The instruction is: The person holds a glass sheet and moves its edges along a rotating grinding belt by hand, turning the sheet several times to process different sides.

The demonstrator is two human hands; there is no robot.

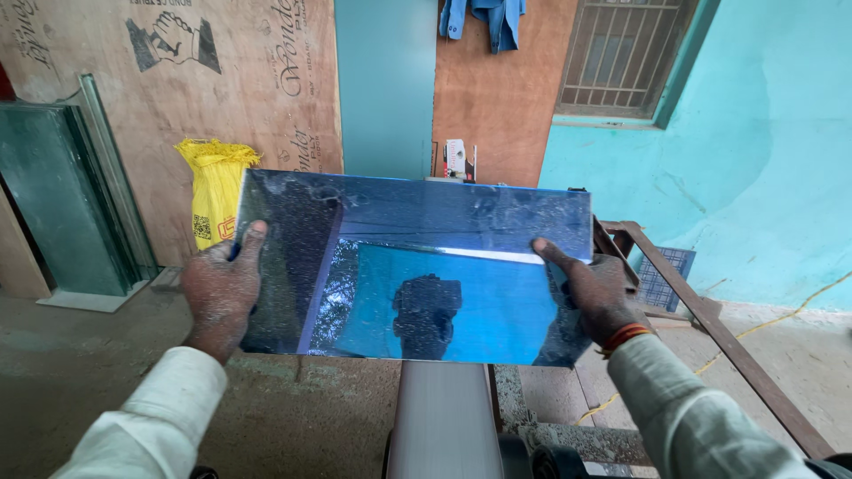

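Note:
A rectangular blue-tinted mirror pane (417,266) is held flat in front of me, dusty and reflecting a dark silhouette and the ceiling. My left hand (217,288) grips its left edge, thumb on top. On the right edge, my right hand (595,288) holds it with the thumb lying over the glass. Both hands are dusted white. Both arms wear white sleeves, and an orange thread band circles the right wrist.
Below the pane stands a grey sanding belt (439,417) of a machine. A rusty metal frame (710,319) runs at right. Glass sheets (62,195) and plywood boards (177,80) lean on the left wall beside a yellow sack (213,191).

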